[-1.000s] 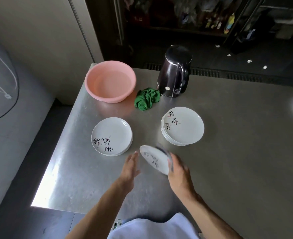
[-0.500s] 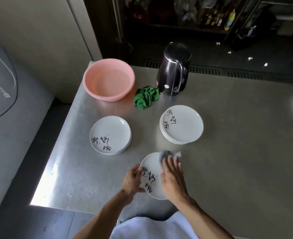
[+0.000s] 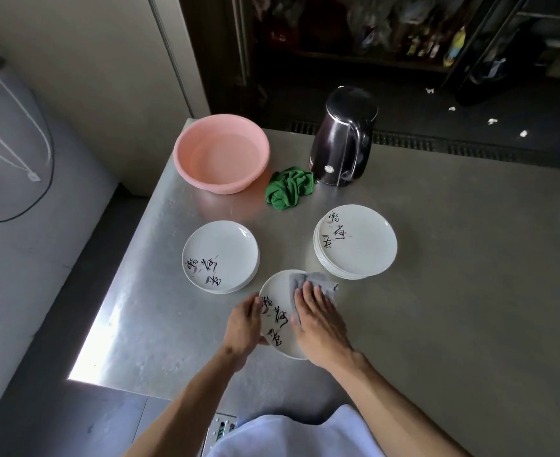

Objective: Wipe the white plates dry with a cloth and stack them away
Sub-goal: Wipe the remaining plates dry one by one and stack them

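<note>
Two bare forearms reach forward from the lower edge. The left hand [image 3: 244, 324] grips the rim of a round white ceramic plate with black brush lettering [image 3: 277, 286]; the right hand [image 3: 318, 324] presses flat, fingers straight, on a crumpled grey cloth [image 3: 316, 280].

Loose: one single plate [image 3: 277, 291]. Stacks: two, left stack [image 3: 221, 255] at 10 o'clock from it, right stack [image 3: 357, 242] at 2; plates per stack unclear. Cloths: two, grey cloth [image 3: 318, 282], green cloth [image 3: 288, 189]. One pink basin [image 3: 221, 153]. One kettle [image 3: 342, 140].
</note>
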The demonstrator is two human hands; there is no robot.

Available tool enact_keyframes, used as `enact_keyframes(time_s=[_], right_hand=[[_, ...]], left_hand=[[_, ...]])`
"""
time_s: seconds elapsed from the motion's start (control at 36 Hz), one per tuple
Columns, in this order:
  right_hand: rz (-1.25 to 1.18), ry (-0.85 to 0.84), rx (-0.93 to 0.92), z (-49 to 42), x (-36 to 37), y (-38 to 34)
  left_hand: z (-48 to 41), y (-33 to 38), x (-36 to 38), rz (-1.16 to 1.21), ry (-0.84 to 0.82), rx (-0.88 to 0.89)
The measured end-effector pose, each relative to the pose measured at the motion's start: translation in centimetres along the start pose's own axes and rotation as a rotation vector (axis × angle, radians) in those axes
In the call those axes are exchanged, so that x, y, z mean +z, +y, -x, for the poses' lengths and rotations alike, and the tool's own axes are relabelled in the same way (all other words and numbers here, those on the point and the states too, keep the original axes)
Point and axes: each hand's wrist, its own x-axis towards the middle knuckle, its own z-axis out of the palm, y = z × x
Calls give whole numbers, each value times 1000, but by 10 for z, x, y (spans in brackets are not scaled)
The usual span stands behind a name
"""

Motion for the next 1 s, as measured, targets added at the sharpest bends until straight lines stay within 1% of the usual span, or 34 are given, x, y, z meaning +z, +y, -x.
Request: enact_keyframes(time_s=[0.06, 0.14, 0.17, 0.22, 0.28, 0.36, 0.44, 0.56, 0.61, 0.72, 0.83, 0.89, 1.0], right_hand=[[-29, -3, -119, -2, -2, -11], [-77, 32, -380, 9, -7, -17], [-84, 48, -426, 13, -10, -16], [-82, 133, -447, 19, -15, -9], [-124, 242, -396, 24, -18, 0], [-238, 356, -318, 29, -15, 13], [-338, 422, -235, 33, -10, 20], [-561, 502, -41, 40, -5, 29], [-663, 515, 17, 44, -4, 34], [-792, 530, 139, 54, -2, 44], [-818, 521, 273, 62, 6, 55], [-852, 492, 328, 64, 10, 61], [-920, 409, 372, 68, 12, 67]], left_hand=[[-2, 3, 0, 52, 13, -14], [-9, 10, -6, 123, 99, -33], [-12, 12, -9, 133, 146, -27], [-18, 17, -14, 146, 239, 5], [-22, 23, -14, 158, 302, 50], [-26, 37, -6, 177, 328, 133], [-29, 52, 10, 171, 314, 164], [-35, 67, 34, 145, 304, 169], [-38, 71, 45, 127, 287, 159], [-47, 78, 62, 114, 260, 103], [-56, 86, 79, 154, 249, 63], [-61, 91, 87, 185, 232, 43], [-69, 100, 102, 232, 203, 0]])
